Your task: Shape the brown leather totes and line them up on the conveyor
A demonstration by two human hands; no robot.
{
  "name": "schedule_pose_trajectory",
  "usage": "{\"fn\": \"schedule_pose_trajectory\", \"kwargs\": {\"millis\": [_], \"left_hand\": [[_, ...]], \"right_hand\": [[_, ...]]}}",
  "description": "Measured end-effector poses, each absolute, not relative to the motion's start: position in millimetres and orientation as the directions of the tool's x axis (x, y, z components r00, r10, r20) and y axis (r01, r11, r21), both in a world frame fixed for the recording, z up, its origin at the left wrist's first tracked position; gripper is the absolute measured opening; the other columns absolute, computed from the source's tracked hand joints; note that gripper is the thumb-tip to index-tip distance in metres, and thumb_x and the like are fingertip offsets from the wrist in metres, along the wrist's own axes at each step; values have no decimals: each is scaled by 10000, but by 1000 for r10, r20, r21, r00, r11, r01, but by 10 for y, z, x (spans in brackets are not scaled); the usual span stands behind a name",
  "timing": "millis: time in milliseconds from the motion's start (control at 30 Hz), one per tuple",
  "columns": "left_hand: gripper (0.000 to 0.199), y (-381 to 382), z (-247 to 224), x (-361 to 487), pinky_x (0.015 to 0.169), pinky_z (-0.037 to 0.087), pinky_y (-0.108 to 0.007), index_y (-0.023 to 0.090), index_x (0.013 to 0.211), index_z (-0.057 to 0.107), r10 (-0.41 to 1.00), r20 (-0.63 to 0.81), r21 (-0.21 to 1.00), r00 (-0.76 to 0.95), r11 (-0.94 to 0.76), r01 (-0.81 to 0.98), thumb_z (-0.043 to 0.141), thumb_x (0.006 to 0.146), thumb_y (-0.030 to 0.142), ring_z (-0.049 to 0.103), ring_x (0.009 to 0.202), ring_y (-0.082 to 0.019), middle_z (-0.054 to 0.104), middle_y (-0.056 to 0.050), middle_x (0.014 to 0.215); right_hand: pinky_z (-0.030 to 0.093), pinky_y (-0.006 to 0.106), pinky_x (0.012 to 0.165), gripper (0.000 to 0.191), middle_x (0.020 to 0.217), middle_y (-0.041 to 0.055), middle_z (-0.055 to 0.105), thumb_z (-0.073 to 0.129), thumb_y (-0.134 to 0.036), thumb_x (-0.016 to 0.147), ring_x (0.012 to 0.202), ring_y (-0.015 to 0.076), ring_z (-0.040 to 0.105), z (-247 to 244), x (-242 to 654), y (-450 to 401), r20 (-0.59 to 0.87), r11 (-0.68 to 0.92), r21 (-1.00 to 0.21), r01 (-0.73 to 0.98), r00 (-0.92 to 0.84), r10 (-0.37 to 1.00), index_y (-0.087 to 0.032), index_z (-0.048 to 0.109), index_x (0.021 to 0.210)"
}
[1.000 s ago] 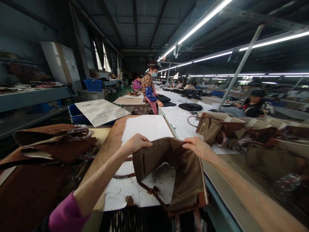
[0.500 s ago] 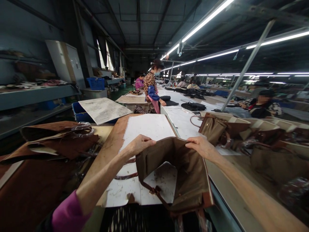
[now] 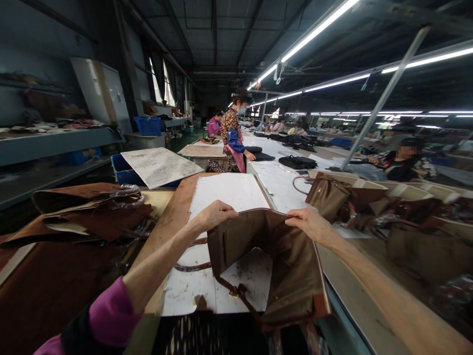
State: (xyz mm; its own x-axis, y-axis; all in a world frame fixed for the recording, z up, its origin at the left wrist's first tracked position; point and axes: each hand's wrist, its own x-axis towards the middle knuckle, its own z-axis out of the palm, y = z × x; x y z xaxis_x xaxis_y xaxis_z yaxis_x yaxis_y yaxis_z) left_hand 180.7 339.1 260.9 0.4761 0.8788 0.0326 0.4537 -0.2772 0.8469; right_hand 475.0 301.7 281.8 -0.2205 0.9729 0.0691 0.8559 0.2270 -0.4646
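A brown bag (image 3: pixel 295 276) is held up at the near edge of the table, its mouth toward me and its brown lining showing. My left hand (image 3: pixel 218 215) pinches the far rim at its left corner. At the right part of the same rim, my right hand (image 3: pixel 306 223) is closed with thumb and fingers over the edge. A strap with a metal buckle (image 3: pixel 239 290) hangs across the bag's near side. Below the bag a plastic-wrapped handle (image 3: pixel 310 335) dangles, and another handle (image 3: pixel 192 267) shows on the left behind it.
White paper (image 3: pixel 229 190) covers the brown worktable. Flat brown bag pieces (image 3: pixel 84 212) are piled at left, beside a leaning pale board (image 3: pixel 160 165). A row of bags (image 3: pixel 417 246) stands at right. A co-worker (image 3: pixel 233 133) stands ahead by black pieces (image 3: pixel 297 162).
Both hands keep their hold on the bag's rim, and the bag has hardly moved. My left forearm has shifted slightly, showing more of the sleeve. The view has shifted slightly.
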Motion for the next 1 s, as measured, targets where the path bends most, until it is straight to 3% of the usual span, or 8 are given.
{"fn": "schedule_pose_trajectory", "kwargs": {"millis": [200, 367, 567, 733, 900, 1000], "left_hand": [[301, 3487, 2725, 1820, 430, 230, -197, 112, 629, 623, 845, 43, 764, 533, -372, 527, 483, 667, 375, 354, 462, -75, 441, 29, 482], [225, 3500, 2801, 1974, 483, 283, -209, 118, 616, 641, 876, 128, 634, 465, -433, 641, 433, 630, 201, 456, 528, -109, 544, -3, 524], [260, 3535, 2758, 2139, 519, 321, -223, 114, 700, 668, 905, 167, 633, 390, -402, 661, 455, 655, 255, 502, 577, -138, 595, -22, 570], [268, 3631, 2742, 2359, 615, 382, -241, 129, 762, 676, 848, 211, 675, 486, -486, 555, 479, 663, 282, 547, 662, -160, 645, -32, 679], [314, 3723, 2716, 2695, 742, 393, -244, 139, 890, 657, 747, 246, 681, 618, -586, 438, 470, 645, 199, 556, 806, -170, 659, -39, 860], [302, 3760, 2692, 2783, 719, 397, -242, 144, 860, 655, 686, 210, 701, 697, -603, 382, 457, 635, 182, 554, 769, -167, 657, -20, 793]], "right_hand": [[327, 248, 588, 235, 608, -18, 582, 484, -365, 703, 622, 158, 502, 2836, 4705, 3046, 43, 215, -467, 858, -221, 974, -185, 637, 709], [307, 243, 560, 242, 614, -16, 587, 468, -372, 725, 626, 159, 508, 2849, 4598, 2950, 73, 187, -435, 881, -172, 982, -204, 641, 737], [289, 240, 549, 239, 596, -16, 568, 465, -376, 728, 621, 153, 495, 2862, 4583, 2882, 118, 193, -393, 899, -158, 980, -202, 626, 699], [279, 235, 546, 233, 569, -19, 531, 466, -374, 725, 611, 144, 475, 2869, 4608, 2856, 129, 199, -406, 892, -159, 979, -197, 598, 652], [256, 227, 522, 212, 520, -29, 467, 465, -357, 722, 578, 127, 447, 2926, 4567, 2772, 139, 167, -425, 890, -118, 983, -208, 598, 650], [257, 225, 523, 218, 519, -30, 451, 460, -357, 725, 578, 125, 444, 2934, 4578, 2752, 169, 192, -438, 878, -129, 977, -206, 594, 643]]}}
